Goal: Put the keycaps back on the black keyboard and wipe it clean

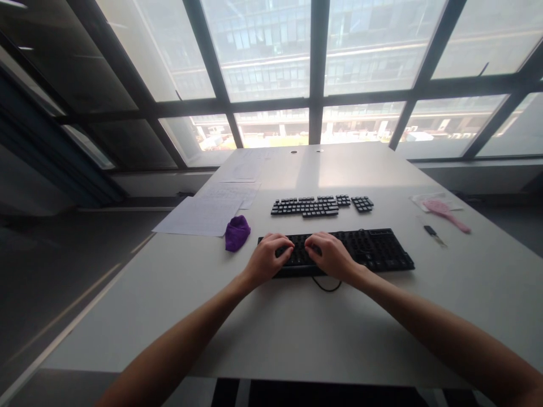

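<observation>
My left grip (269, 254) and right grip (330, 254) curl over the black keyboard (382, 250), facing each other across a small gap; I cannot tell whether either pinches anything. The keyboard lies directly beneath them on the counter (275, 333), extending rightward. I should press lightly and evenly, keeping clear of the loose keycaps (305, 207) just beyond my grips.

Keycaps (319, 207) beyond keyboard (373, 249), free desk (292, 328) nearer
</observation>
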### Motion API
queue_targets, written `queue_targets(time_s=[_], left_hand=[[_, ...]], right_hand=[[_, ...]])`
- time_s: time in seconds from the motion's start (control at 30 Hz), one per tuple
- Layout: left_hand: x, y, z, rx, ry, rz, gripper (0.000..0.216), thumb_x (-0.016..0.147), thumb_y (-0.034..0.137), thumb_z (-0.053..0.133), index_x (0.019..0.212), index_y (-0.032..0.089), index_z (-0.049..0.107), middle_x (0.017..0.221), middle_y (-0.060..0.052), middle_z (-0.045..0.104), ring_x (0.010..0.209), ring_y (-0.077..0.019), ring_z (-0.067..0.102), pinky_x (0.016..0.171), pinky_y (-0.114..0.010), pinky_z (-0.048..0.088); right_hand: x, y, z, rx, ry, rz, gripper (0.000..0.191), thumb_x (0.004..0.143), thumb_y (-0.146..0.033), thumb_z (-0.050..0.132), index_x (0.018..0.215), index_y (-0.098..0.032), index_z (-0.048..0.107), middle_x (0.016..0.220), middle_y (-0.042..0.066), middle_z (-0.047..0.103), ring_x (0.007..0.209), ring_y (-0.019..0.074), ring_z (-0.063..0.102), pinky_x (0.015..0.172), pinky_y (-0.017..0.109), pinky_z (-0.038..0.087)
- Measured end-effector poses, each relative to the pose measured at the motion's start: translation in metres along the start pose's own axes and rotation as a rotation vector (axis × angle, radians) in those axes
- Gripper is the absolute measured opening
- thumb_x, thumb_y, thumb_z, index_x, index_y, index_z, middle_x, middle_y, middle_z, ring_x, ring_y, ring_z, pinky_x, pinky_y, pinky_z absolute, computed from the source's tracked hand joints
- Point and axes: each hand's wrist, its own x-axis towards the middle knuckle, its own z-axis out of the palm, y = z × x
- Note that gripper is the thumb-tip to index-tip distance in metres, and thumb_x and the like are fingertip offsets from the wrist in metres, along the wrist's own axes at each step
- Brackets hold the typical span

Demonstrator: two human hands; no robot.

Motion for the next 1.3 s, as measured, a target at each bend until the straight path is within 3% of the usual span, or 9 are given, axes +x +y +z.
queue_targets(time_s=[0.1, 0.2, 0.37, 0.53, 0.77, 0.9, 1.0, 1.17, 1.3], left_hand=[[0.026, -0.013, 0.000, 0.058, 0.020, -0.025, 0.019, 0.091, 0.027, 0.064, 0.105, 0.021, 0.076, 0.103, -0.006, 0.073, 0.101, -0.0233, 0.063, 0.096, -0.039, 0.047], [0.063, -0.027, 0.008, 0.155, 0.012, -0.043, 0.022, 0.088, 0.026, 0.067, 0.106, 0.019, 0.077, 0.104, -0.007, 0.073, 0.099, -0.0241, 0.063, 0.098, -0.040, 0.047], [0.118, -0.041, 0.035, 0.307, -0.065, -0.089, 0.016, 0.087, 0.024, 0.068, 0.099, 0.023, 0.080, 0.102, -0.008, 0.071, 0.103, -0.0247, 0.059, 0.098, -0.039, 0.046], [0.135, -0.047, 0.056, 0.350, -0.088, -0.107, 0.015, 0.087, 0.022, 0.067, 0.085, 0.021, 0.081, 0.095, -0.011, 0.067, 0.101, -0.0265, 0.057, 0.095, -0.039, 0.047], [0.132, -0.049, 0.060, 0.337, -0.107, -0.094, 0.016, 0.087, 0.023, 0.067, 0.090, 0.022, 0.083, 0.102, -0.010, 0.072, 0.104, -0.0279, 0.058, 0.093, -0.038, 0.049], [0.131, -0.046, 0.056, 0.291, -0.116, -0.117, 0.013, 0.083, 0.023, 0.071, 0.088, 0.022, 0.083, 0.091, -0.007, 0.076, 0.097, -0.0259, 0.064, 0.093, -0.036, 0.051], [0.123, -0.040, 0.046, 0.256, -0.096, -0.146, 0.013, 0.081, 0.024, 0.072, 0.089, 0.022, 0.082, 0.086, -0.005, 0.078, 0.090, -0.0235, 0.069, 0.089, -0.034, 0.053], [0.079, -0.013, 0.018, 0.022, -0.025, -0.140, 0.014, 0.080, 0.024, 0.074, 0.092, 0.021, 0.081, 0.091, -0.002, 0.079, 0.086, -0.0197, 0.071, 0.086, -0.030, 0.053], [0.035, 0.011, 0.009, -0.082, -0.079, -0.113, 0.011, 0.079, 0.025, 0.076, 0.089, 0.023, 0.082, 0.087, -0.001, 0.079, 0.081, -0.0191, 0.069, 0.084, -0.030, 0.051]], right_hand=[[0.026, 0.027, -0.009, -0.108, 0.046, 0.122, 0.015, 0.092, -0.018, 0.060, 0.099, -0.019, 0.073, 0.098, 0.007, 0.071, 0.092, 0.0217, 0.062, 0.084, 0.033, 0.046], [0.055, 0.053, -0.012, -0.264, -0.009, 0.189, 0.020, 0.092, -0.017, 0.060, 0.105, -0.018, 0.075, 0.105, 0.010, 0.070, 0.102, 0.0243, 0.061, 0.088, 0.033, 0.044], [0.085, 0.072, -0.004, -0.444, -0.127, 0.154, 0.020, 0.093, -0.019, 0.059, 0.101, -0.017, 0.078, 0.106, 0.015, 0.067, 0.105, 0.0284, 0.056, 0.088, 0.035, 0.043], [0.095, 0.075, 0.006, -0.508, -0.185, 0.105, 0.023, 0.094, -0.018, 0.056, 0.094, -0.016, 0.079, 0.106, 0.017, 0.065, 0.106, 0.0289, 0.052, 0.085, 0.036, 0.042], [0.095, 0.079, 0.009, -0.476, -0.196, 0.072, 0.022, 0.093, -0.016, 0.057, 0.088, -0.017, 0.078, 0.103, 0.014, 0.069, 0.106, 0.0281, 0.052, 0.086, 0.036, 0.039], [0.092, 0.076, 0.007, -0.431, -0.189, 0.060, 0.018, 0.091, -0.015, 0.061, 0.085, -0.018, 0.078, 0.096, 0.012, 0.072, 0.103, 0.0273, 0.054, 0.086, 0.036, 0.039], [0.086, 0.069, 0.000, -0.349, -0.100, 0.070, 0.016, 0.089, -0.013, 0.063, 0.084, -0.019, 0.077, 0.092, 0.009, 0.073, 0.099, 0.0254, 0.057, 0.088, 0.035, 0.039], [0.044, 0.044, -0.015, -0.023, 0.063, 0.079, 0.007, 0.084, -0.015, 0.071, 0.081, -0.020, 0.075, 0.083, 0.004, 0.070, 0.084, 0.0203, 0.061, 0.080, 0.031, 0.045], [0.000, 0.022, -0.015, 0.231, 0.045, 0.063, 0.007, 0.082, -0.013, 0.074, 0.083, -0.020, 0.073, 0.084, 0.003, 0.070, 0.081, 0.0186, 0.064, 0.077, 0.030, 0.048]])
